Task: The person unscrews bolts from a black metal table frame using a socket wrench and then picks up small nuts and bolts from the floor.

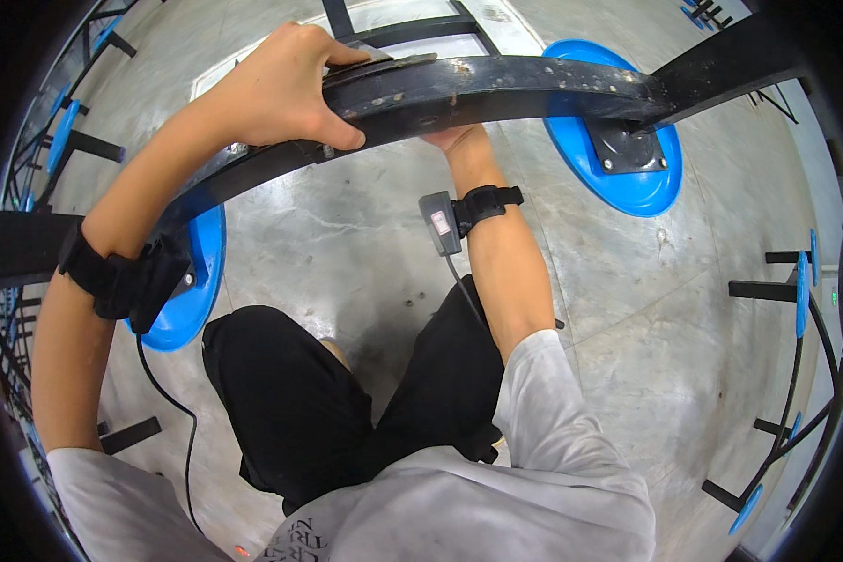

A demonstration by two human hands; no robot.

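A black metal beam [478, 89] crosses in front of me, part of a frame; its surface is scuffed and carries pale specks. My left hand [286, 84] is closed over it left of the middle, thumb on the near face and fingers over the far side. Close to those fingers, a dark flat strip [393, 66] lies along the beam's top. My right hand [451, 138] reaches beneath the beam from the near side; the beam hides its fingers, so what they touch cannot be seen.
Blue oval seats stand at the frame's two ends, the right seat [660, 187] bolted to a black plate [628, 150], the left seat [201, 290] partly behind my forearm. A black leg [731, 70] slants off at upper right. More blue-seated frames line both sides. A cable [194, 440] hangs from my left wrist strap.
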